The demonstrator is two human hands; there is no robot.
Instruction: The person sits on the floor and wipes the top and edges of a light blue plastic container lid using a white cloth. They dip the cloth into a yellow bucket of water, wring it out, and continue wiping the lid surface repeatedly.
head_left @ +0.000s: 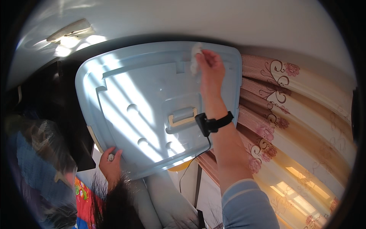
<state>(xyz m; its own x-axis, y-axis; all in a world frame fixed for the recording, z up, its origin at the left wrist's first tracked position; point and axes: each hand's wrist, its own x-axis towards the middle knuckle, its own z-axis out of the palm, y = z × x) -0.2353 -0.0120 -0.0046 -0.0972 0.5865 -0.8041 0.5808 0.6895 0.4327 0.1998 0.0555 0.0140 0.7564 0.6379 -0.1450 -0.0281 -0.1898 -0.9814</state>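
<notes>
**Big blue bin lid held up against the ceiling light**

Overhead it's all white ceiling, with sun streaks across it, and the pale blue plastic storage-bin lid [145, 107] is held up in front of that, tilted, filling the middle of the view. You're looking at one broad face of it, with raised ribs, a few round dimples and a latch-style handle [183, 116] with a cream strip near its lower right.

The right hand [209, 68] is up at the lid's top edge, fingers pinched closed on a small white cloth or wipe [195, 57] that's pressed against the plastic. A black strap with a little black device [211, 123] sits on that wrist, and a thin black cable hangs down from it. The sleeve below is light blue.

The left hand [111, 162] is at the lid's lower left edge, fingers curled around the rim and holding it up.

Off to the right hang pink and cream curtains with a floral swirl pattern [289, 114], backlit. A long ceiling light fixture [70, 32] sits top left. Dark furniture [72, 114] is behind the lid on the left, and something colourful in red [82, 198] shows at the bottom, too blurry to say what.
</notes>
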